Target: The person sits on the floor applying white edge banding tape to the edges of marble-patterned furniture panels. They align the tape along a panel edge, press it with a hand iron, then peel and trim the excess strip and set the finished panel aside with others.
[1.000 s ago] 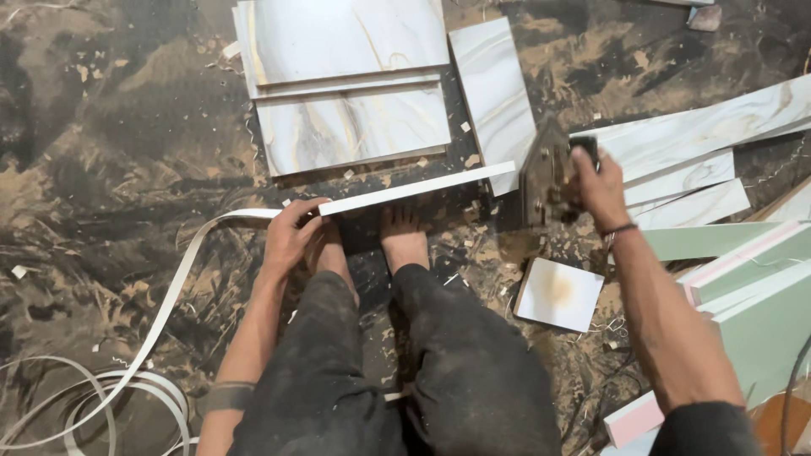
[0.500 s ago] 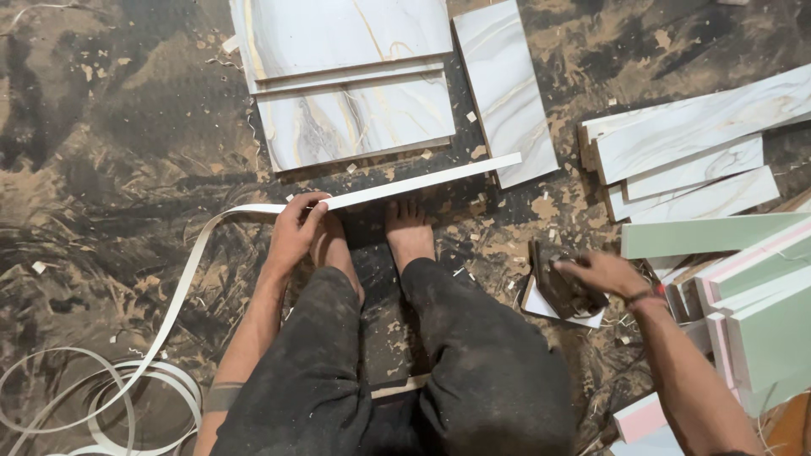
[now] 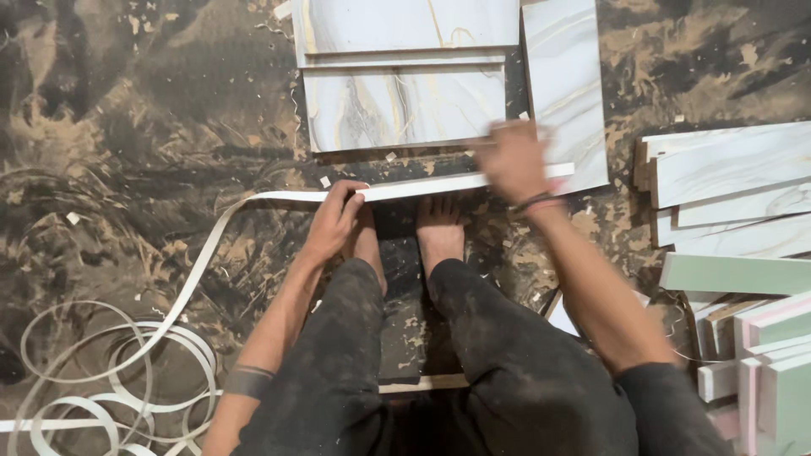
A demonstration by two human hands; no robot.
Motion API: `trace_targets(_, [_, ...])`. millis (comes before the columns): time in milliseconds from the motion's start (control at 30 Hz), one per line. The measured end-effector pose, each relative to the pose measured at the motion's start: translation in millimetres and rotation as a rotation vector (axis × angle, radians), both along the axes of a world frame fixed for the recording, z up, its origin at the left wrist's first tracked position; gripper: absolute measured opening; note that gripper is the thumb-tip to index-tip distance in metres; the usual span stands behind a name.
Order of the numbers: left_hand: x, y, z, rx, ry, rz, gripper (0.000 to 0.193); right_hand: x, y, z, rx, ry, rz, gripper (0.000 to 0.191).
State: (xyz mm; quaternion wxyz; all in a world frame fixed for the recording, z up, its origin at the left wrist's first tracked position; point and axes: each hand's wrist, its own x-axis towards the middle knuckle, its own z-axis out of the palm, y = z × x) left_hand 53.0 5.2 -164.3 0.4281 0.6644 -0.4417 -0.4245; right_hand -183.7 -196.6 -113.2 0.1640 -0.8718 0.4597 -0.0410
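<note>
Fingers of your left hand [image 3: 336, 221] pinch one white strip [image 3: 203, 270] against one board [image 3: 460, 182]; your right hand [image 3: 511, 160], blurred, grip unclear, has left the tool.

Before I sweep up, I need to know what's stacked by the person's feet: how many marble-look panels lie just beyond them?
3: a top panel, a lower panel beneath it, and an upright panel to their right. More boards are piled farther right.
</note>
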Motion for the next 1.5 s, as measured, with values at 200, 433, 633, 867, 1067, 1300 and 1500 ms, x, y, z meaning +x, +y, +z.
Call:
trace_targets(200, [-5.3, -6.2, 8.3, 0.065, -0.029, -0.040, 0.026, 104.8, 54.5, -8.6, 0.090, -0.080, 0.175, 0.068])
trace_targets(433, [-10.8, -14.5, 37.6, 0.169, -0.777, -0.102, 0.035, 24.9, 20.4, 11.1, 0.229, -0.075, 0.028, 0.040])
trace_targets(633, [-69.8, -71.7, -0.8, -0.482, -0.964, -0.457, 0.067, -5.0, 29.6, -20.4, -0.134, -0.114, 0.160, 0.028])
trace_targets(867, [-22.2, -31.1, -20.5, -0.303, -1.254, -0.321, 0.059, 2.1, 20.4, -18.8, 0.043, 0.163, 0.200, 0.039])
trace_targets(1067, [-24.7, -33.3, -18.7, -0.245, -1.020, -0.373, 0.058, 56.4, 22.3, -1.0, 0.305, 0.232, 0.259, 0.060])
trace_targets(1300, [-24.7, -33.1, -16.9, -0.240, -1.052, -0.408, 0.049, 36.5, 6.4, -15.5, 0.155, 0.132, 0.198, 0.062])
trace_targets(1500, [-25.9, -41.1, -12.0, -0.297, -1.050, -0.356, 0.037, -75.1, -57.4, 4.5, -0.076, 0.141, -0.049, 0.052])
